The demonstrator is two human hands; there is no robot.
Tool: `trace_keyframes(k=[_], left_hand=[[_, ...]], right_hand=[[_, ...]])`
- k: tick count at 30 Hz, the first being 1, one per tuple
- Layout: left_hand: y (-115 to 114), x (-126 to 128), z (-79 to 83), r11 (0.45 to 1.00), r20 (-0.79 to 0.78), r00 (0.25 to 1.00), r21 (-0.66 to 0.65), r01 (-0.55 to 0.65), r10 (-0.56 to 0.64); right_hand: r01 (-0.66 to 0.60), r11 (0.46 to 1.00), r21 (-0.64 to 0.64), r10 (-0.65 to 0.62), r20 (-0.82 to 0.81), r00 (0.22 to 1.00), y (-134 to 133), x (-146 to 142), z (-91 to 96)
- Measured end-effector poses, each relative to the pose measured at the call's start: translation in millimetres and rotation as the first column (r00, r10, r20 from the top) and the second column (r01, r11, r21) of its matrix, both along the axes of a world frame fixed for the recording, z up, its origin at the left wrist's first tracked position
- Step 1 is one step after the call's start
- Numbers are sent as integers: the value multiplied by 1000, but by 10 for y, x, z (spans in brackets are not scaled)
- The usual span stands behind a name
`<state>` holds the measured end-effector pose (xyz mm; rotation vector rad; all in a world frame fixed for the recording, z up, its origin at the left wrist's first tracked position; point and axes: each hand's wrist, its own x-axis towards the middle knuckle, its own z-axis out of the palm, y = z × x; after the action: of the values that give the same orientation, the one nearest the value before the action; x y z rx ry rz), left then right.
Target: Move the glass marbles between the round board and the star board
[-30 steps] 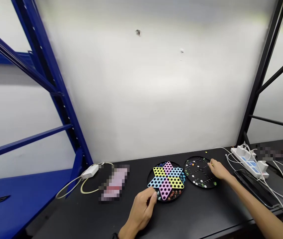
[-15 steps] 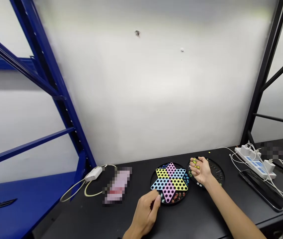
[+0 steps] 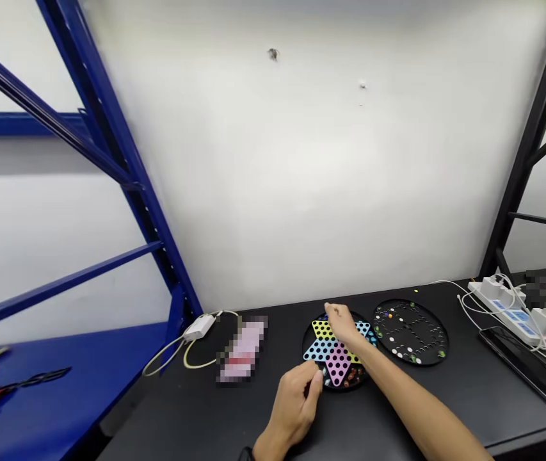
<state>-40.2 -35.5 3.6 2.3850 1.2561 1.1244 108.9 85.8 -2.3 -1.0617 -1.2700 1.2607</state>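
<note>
Over star board [image 3: 337, 368]: right hand [image 3: 342, 322] curled, grasp undetermined.
By near rim [image 3: 344, 389]: left hand [image 3: 296, 397] likewise.
Marbles [image 3: 353, 376]: could be scattered by jolted rim.

The right hand [image 3: 341, 322] covers the far part of a star-patterned game board [image 3: 337, 366], its palm out of sight, as the forearm [image 3: 411, 394] runs off the bottom edge. A dark wristband [image 3: 246, 454] below the left hand [image 3: 296, 397] is cropped. Pixelation blurs a pink item [image 3: 244, 349]; red marbles [image 3: 353, 375] are too small to count.
</note>
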Motion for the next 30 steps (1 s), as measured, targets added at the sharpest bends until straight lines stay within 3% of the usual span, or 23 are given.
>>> trace_keyframes(k=[2, 5, 8, 12, 22, 30], left_hand=[[4, -18, -36, 1000, -6, 1000, 7, -18, 18], [15, -51, -98, 999, -15, 999, 15, -31, 31], [16, -61, -126, 1000, -19, 1000, 25, -10, 11], [7, -38, -95, 1000, -20, 1000, 15, 3, -3], [25, -42, -97, 1000, -21, 1000, -16, -7, 6], [16, -15, -31, 1000, 12, 1000, -27, -8, 8]], right_hand=[[28, 990, 139, -64, 260, 963, 50, -301, -5], [-63, 956, 288, -155, 675, 721, 45, -605, -29], [-216, 921, 325, -167, 828, 536, -10, -716, -88], [-369, 871, 325, -174, 905, 388, -33, -723, -145], [-450, 832, 323, -204, 934, 294, -122, -469, -19], [-447, 835, 320, -183, 929, 323, -204, -366, -30]])
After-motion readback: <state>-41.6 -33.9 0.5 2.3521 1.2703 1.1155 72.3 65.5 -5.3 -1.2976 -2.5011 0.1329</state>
